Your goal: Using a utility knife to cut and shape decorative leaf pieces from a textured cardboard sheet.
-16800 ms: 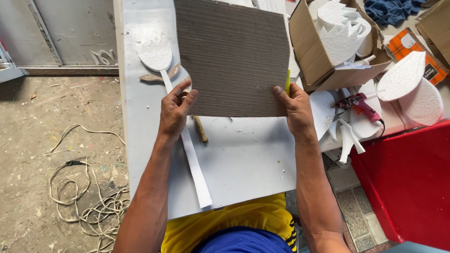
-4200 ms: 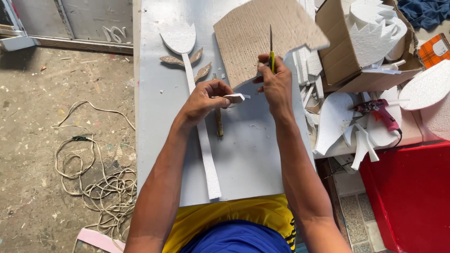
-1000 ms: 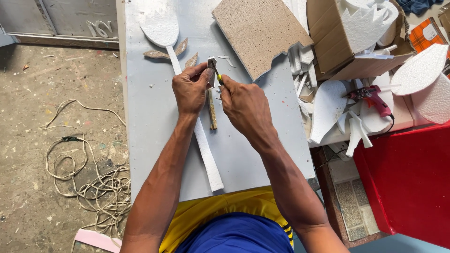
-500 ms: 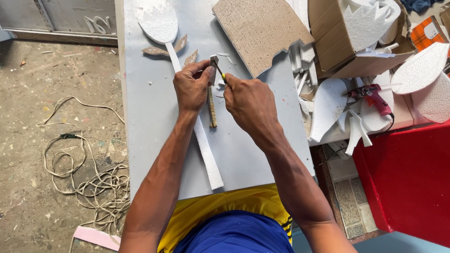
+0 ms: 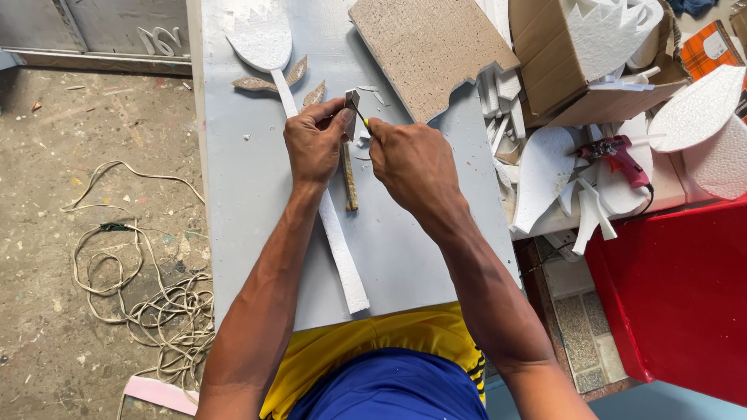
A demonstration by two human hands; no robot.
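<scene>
just above the foam flower stem (image 5: 334,233), the left hand (image 5: 313,144) pinches a small cardboard piece (image 5: 352,101) while the right hand (image 5: 412,159) trims it with a knife (image 5: 362,124), calling for short, careful strokes.

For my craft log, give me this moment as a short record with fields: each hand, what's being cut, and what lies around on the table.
left hand: pinches a small cardboard piece above the table
right hand: holds a yellow-handled cutter against the piece
under hands: foam flower with long stem, brown strip
behind: cardboard sheet
right side: box of foam shapes, glue gun
floor: cord
</scene>
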